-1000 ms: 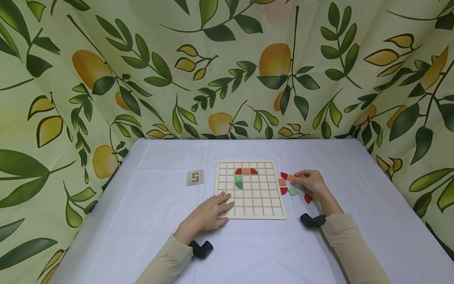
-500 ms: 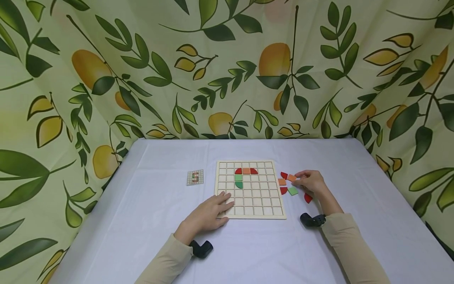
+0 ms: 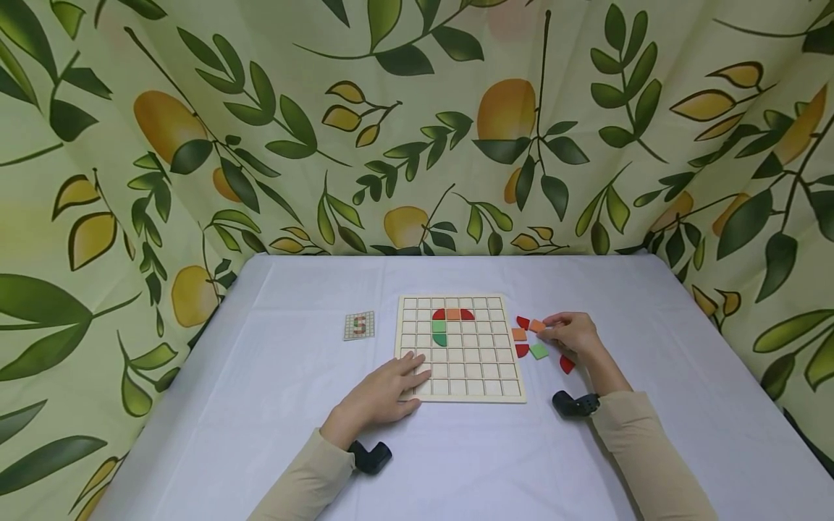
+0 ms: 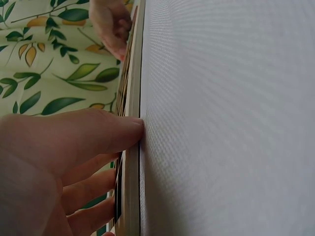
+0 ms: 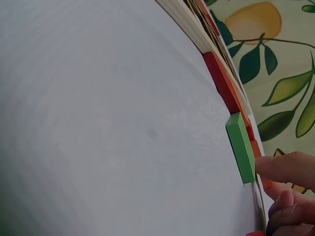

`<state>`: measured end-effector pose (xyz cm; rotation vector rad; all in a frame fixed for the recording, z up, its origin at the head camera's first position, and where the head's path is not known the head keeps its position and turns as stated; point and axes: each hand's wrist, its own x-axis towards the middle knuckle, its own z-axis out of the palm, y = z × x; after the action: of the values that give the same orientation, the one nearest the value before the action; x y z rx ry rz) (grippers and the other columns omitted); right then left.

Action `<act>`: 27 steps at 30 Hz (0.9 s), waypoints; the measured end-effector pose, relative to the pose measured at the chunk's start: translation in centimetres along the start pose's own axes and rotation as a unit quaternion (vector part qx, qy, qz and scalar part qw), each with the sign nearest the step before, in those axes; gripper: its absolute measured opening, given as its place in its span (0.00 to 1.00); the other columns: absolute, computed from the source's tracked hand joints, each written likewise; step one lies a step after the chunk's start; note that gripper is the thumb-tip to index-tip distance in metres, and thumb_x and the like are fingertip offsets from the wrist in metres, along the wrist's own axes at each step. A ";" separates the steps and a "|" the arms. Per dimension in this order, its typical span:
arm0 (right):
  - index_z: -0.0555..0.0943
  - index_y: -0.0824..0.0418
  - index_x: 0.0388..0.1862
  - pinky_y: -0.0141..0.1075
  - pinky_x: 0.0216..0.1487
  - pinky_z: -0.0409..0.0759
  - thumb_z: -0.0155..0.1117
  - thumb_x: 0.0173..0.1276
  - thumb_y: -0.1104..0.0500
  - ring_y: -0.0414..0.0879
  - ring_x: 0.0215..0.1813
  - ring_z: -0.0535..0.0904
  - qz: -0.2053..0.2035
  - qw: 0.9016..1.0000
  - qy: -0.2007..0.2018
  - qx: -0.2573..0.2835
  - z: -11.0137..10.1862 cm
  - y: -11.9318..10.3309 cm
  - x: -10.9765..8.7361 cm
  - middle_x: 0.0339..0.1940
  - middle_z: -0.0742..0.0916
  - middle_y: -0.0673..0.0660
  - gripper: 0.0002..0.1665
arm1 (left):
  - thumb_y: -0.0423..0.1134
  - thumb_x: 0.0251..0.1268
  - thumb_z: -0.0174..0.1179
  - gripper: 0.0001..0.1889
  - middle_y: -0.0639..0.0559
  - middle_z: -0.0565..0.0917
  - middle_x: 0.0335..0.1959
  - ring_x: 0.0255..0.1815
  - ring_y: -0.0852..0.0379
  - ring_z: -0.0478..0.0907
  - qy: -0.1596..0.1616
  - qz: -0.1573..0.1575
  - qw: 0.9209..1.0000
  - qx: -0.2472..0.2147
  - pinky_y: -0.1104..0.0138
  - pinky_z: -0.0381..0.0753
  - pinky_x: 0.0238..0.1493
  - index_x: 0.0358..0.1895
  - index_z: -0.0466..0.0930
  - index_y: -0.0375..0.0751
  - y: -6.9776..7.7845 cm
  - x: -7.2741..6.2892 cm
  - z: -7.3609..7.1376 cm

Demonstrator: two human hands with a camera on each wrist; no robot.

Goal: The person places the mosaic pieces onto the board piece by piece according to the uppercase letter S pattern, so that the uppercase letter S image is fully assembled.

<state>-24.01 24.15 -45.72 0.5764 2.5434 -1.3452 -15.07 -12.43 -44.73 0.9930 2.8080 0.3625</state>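
Note:
My left hand [image 3: 384, 387] rests with spread fingers on the lower left corner of the wooden grid board [image 3: 465, 369]. In the left wrist view its thumb [image 4: 110, 132] lies against the board's edge. On the board sit a red quarter-round tile [image 3: 439, 314], an orange square, another red quarter-round, a green square [image 3: 439, 326] and a dark green quarter-round [image 3: 439, 339]. Right of the board, my right hand [image 3: 573, 333] pinches an orange square tile [image 3: 537, 325] between thumb and finger, low at the table. In the right wrist view a green square tile [image 5: 240, 147] partly covers that spot.
Beside the board lie loose tiles: an orange square [image 3: 518, 334], red quarter-rounds [image 3: 522, 351] and a green square [image 3: 538, 351]. Another red one [image 3: 567, 364] lies by the right hand. A small pattern card [image 3: 359, 325] is left of the board. A leaf-print curtain [image 3: 417, 145] hangs behind the table.

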 end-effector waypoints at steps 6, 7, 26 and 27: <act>0.78 0.66 0.55 0.28 0.26 0.70 0.68 0.60 0.60 0.45 0.32 0.69 0.005 1.000 0.005 0.008 0.2 0.0 -0.2 0.29 0.74 0.54 0.24 | 0.44 0.65 0.58 0.26 0.47 0.67 0.73 0.77 0.46 0.61 0.001 -0.001 1.000 0.000 0.53 0.66 0.75 0.67 0.72 0.47 0.0 0.0 0.0; 0.78 0.66 0.55 0.28 0.26 0.70 0.67 0.61 0.59 0.45 0.32 0.69 0.005 1.000 0.004 0.010 0.3 0.0 -0.2 0.30 0.75 0.54 0.24 | 0.44 0.65 0.58 0.26 0.47 0.67 0.73 0.77 0.46 0.61 0.000 -0.002 1.000 0.001 0.53 0.66 0.75 0.67 0.72 0.47 0.0 0.0 0.0; 0.78 0.66 0.54 0.29 0.27 0.68 0.69 0.59 0.54 0.44 0.31 0.68 -0.051 0.998 -0.036 0.001 0.8 -1.0 -1.6 0.31 0.76 0.52 0.26 | 0.45 0.65 0.58 0.27 0.46 0.68 0.73 0.76 0.45 0.61 -0.002 0.001 1.000 0.004 0.53 0.67 0.74 0.67 0.72 0.46 0.0 0.0 0.0; 0.78 0.66 0.54 0.29 0.27 0.68 0.70 0.59 0.55 0.43 0.31 0.68 -0.057 0.998 -0.036 -0.003 0.9 -1.0 -1.7 0.28 0.76 0.51 0.26 | 0.45 0.65 0.58 0.27 0.46 0.68 0.73 0.76 0.45 0.61 -0.002 0.001 1.000 0.004 0.53 0.67 0.74 0.67 0.72 0.46 0.0 0.0 0.0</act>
<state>-22.89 22.46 -44.85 0.3805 2.5549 -1.3692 -15.06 -12.42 -44.70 0.9977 2.8075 0.3486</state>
